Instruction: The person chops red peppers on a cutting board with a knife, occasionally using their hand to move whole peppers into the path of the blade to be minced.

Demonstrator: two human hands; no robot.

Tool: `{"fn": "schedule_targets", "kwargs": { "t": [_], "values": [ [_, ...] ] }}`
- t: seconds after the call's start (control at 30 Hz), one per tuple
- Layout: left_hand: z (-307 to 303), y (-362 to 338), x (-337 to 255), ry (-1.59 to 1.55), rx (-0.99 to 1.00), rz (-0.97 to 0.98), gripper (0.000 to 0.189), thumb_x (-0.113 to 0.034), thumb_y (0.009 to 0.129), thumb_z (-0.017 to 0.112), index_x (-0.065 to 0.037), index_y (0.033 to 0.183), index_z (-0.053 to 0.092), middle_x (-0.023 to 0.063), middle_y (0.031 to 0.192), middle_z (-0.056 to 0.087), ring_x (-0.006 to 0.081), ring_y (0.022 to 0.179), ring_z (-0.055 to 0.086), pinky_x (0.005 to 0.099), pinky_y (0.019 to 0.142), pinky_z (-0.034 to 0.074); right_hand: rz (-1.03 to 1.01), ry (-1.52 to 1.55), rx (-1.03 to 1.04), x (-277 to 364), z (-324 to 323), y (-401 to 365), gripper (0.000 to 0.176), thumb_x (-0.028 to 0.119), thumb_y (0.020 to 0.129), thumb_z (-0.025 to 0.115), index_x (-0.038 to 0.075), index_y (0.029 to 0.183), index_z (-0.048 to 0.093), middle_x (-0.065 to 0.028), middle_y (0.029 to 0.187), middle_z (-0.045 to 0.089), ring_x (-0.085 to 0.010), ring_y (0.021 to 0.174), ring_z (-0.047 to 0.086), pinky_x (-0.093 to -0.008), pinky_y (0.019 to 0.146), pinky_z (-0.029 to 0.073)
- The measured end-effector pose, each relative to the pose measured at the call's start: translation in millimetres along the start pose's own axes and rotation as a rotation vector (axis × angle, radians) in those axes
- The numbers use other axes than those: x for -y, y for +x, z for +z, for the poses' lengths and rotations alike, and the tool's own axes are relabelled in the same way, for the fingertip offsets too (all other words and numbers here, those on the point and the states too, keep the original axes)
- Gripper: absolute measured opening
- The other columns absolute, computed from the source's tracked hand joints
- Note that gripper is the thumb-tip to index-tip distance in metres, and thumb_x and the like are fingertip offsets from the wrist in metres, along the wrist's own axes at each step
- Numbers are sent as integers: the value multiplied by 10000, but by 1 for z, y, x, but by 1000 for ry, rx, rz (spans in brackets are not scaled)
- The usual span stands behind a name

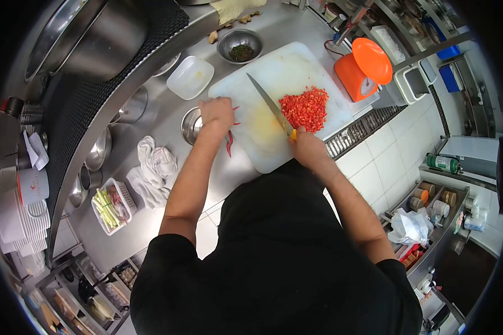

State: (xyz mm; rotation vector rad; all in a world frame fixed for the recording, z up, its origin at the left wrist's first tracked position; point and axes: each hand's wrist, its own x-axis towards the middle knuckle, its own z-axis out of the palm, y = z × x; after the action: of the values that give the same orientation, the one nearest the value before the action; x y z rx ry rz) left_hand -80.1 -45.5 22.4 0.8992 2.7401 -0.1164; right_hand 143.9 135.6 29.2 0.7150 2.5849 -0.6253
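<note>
My right hand is wrapped round the yellow handle of a large kitchen knife, whose blade lies slanted over the white cutting board. Right of the blade is a heap of finely chopped red chillies. At the board's left edge my left hand is closed, fingers curled down, with thin red chilli ends sticking out beside it. Another whole red chilli lies just below that hand. Partly covered by my left hand and wrist is a small metal bowl.
Behind the board stand a metal bowl with dark green contents and a white plastic tub. An orange scale is at the right. Left are a crumpled white cloth and a basket of cut green stalks.
</note>
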Motion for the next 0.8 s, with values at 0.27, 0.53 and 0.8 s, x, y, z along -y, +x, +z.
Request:
{"fn": "schedule_targets", "kwargs": {
  "t": [0.27,0.53,0.8],
  "values": [
    [26,-13,-47,-233,-97,292,122,-208,898,692,-97,921,737,128,990,727,336,954,708,491,888,508,-12,8,-20,5,-3,-4,409,328,1010,634,-31,1170,519,-266,976,735,-435,929,740,-528,826,587],
    [37,-35,-63,-605,-61,213,182,-209,865,789,-68,960,725,115,966,721,314,895,719,435,798,574,-105,-46,-141,18,-11,-11,375,301,1009,629,-27,1157,523,-229,852,738,-416,812,750,-509,729,601],
    [40,-47,-56,-636,-69,172,178,-190,864,788,-62,970,723,134,988,724,315,905,727,436,803,574,-111,-70,-90,35,-19,-12,390,308,1026,604,-37,1179,505,-228,858,743,-407,821,757,-501,740,607]
  ]
}}
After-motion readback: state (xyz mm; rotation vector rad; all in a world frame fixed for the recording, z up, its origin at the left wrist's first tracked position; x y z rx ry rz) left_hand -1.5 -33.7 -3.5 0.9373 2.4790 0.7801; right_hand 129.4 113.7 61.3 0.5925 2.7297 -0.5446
